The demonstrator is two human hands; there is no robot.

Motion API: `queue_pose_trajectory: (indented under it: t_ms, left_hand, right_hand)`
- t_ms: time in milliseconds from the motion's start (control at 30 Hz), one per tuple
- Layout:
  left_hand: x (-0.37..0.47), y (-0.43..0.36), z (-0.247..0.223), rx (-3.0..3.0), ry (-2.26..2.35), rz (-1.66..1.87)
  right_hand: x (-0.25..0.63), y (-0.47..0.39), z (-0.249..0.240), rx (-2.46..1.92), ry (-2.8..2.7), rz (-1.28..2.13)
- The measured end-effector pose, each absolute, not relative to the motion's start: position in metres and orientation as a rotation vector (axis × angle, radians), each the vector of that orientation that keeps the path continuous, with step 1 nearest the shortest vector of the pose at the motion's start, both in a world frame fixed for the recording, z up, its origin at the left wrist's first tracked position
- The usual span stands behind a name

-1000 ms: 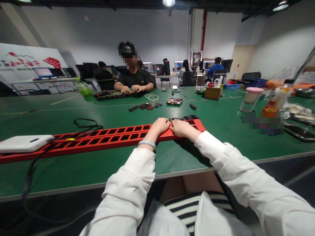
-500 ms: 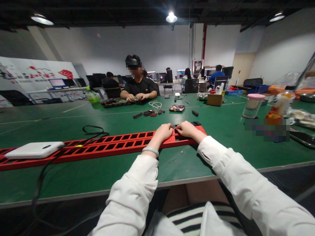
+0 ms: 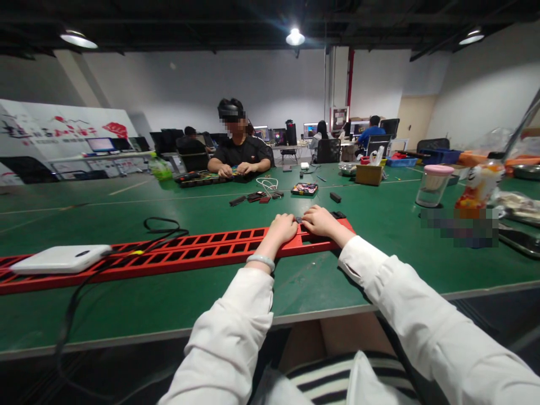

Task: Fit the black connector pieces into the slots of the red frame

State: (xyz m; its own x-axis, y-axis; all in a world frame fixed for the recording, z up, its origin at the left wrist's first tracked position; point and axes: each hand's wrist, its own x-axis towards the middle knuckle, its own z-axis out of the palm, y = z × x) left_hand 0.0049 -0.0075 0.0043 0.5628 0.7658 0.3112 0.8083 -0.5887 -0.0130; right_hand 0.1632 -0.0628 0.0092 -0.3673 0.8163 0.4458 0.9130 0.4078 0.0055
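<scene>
A long red slotted frame [image 3: 219, 257] lies across the green table. Over its right end, my left hand [image 3: 283, 228] and my right hand [image 3: 319, 220] almost meet, both with fingers closed on a small dark piece [image 3: 299, 220] between them. Much of that piece is hidden by the fingers. Another black part [image 3: 338, 215] sits on the frame's far right edge, just beyond my right hand. On the frame's left part rest a white power bank [image 3: 61, 259] and a black cable [image 3: 162, 229].
Dark blocks [image 3: 257, 197], a white cable [image 3: 268, 183], a patterned tray [image 3: 304, 189] and a single black block [image 3: 335, 197] lie beyond the frame. A pink-lidded cup [image 3: 433, 185] and an orange bottle [image 3: 475, 188] stand at right. A person [image 3: 238, 149] works opposite.
The whole view has shifted slightly downward in the picture. My hands remain at the frame's right end, with only slight finger movement.
</scene>
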Motion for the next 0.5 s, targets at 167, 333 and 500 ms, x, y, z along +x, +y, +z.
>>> queue_pose_trajectory:
  t_ms: [167, 333, 500]
  left_hand:
    - [0.0053, -0.0076, 0.0048, -2.638, -1.373, -0.367]
    - [0.0056, -0.0099, 0.0079, -2.675, -1.398, -0.321]
    - [0.005, -0.014, 0.0114, -2.692, -1.439, -0.31]
  right_hand:
    - [0.1583, -0.059, 0.0079, -1.564, -2.298, -0.28]
    - [0.1562, -0.0569, 0.003, -1.561, -2.34, -0.194]
    - [0.157, -0.0547, 0.0009, -1.529, -2.407, -0.119]
